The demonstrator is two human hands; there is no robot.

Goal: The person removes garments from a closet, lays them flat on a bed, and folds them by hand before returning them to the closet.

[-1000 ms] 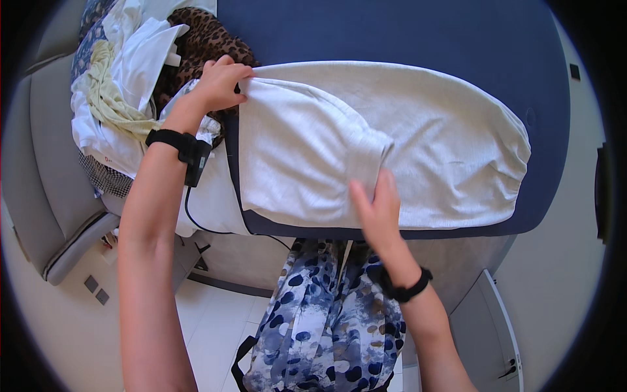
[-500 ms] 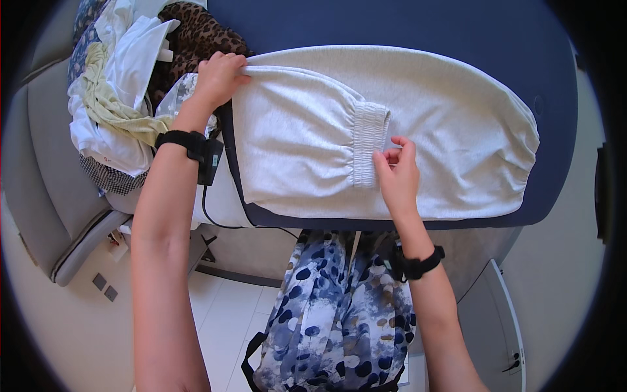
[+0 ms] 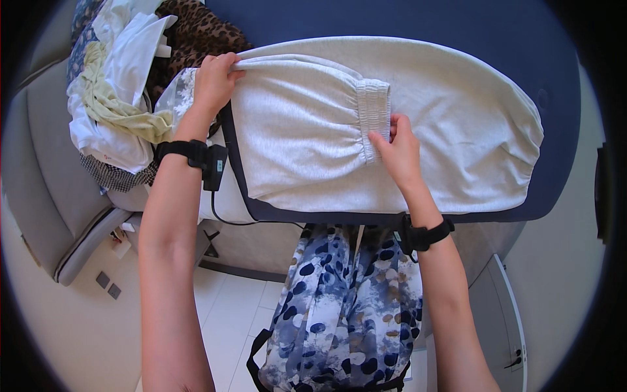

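Pale grey pants (image 3: 457, 130) lie spread and folded over, with a gathered elastic band (image 3: 373, 108) on top of the wider layer beneath. At the upper left corner of the fold, my left hand (image 3: 215, 81) is closed on the cloth's edge, pinching it between thumb and fingers. My right hand (image 3: 398, 147) pinches the free edge of the elastic band, its thumb on top and its fingertips partly tucked behind. Beneath the upper layer, the rest of the cloth is hidden.
The pants rest on a dark blue surface (image 3: 392, 16). Left of them is a heap of clothes: a white garment (image 3: 134, 59), a yellow-green one (image 3: 104, 101) and a leopard-print one (image 3: 199, 32). A grey cushioned seat (image 3: 59, 150) stands farther left. A black cable (image 3: 228, 221) hangs from my left wrist device.
My right hand has closed on the elastic band, which sits slightly higher and has slanted. The upper layer's lower edge has lifted a little. My left hand keeps its hold on the corner.
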